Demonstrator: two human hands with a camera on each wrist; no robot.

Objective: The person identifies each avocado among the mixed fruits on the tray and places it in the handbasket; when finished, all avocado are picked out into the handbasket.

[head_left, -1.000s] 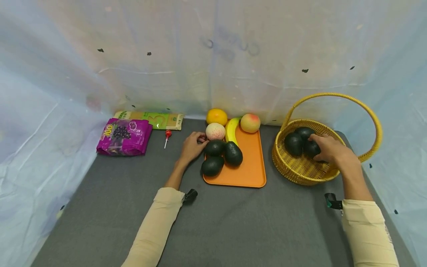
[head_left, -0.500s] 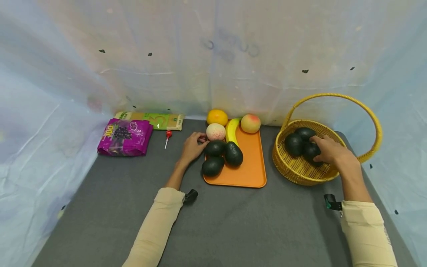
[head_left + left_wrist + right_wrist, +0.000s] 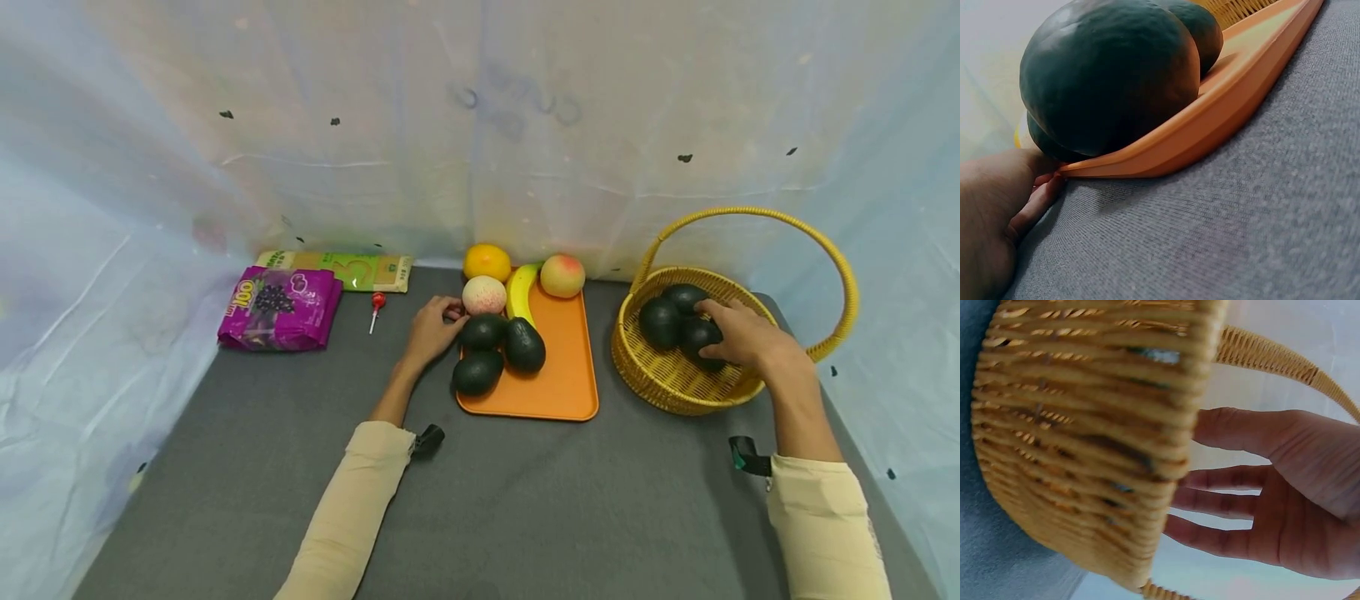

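Note:
My left hand [image 3: 433, 329] is at the left edge of the orange tray [image 3: 566, 392]. In the left wrist view, its thumb and fingers pinch the tray's rim [image 3: 1179, 147]. Three dark avocados [image 3: 478, 372] lie beside it on the tray, near a speckled pale peach [image 3: 484, 296], a banana [image 3: 521, 292] and another peach [image 3: 562, 277]. My right hand [image 3: 742, 333] reaches into the yellow wicker basket [image 3: 652, 383], thumb and fingers around the right side of an avocado [image 3: 697, 342]. Two more avocados [image 3: 660, 323] lie against it. The basket wall hides these fingertips in the right wrist view.
A yellow-orange fruit [image 3: 487, 262] sits behind the tray. At the left are a purple grape-print package [image 3: 281, 308], a green and tan packet [image 3: 367, 272] and a red lollipop [image 3: 378, 302]. The basket's tall handle [image 3: 750, 212] arches above it. Plastic sheeting [image 3: 450, 183] stands behind.
The avocado at my right hand has shifted slightly toward the basket's near side, and more of it shows. My left hand and the tray have stayed in place.

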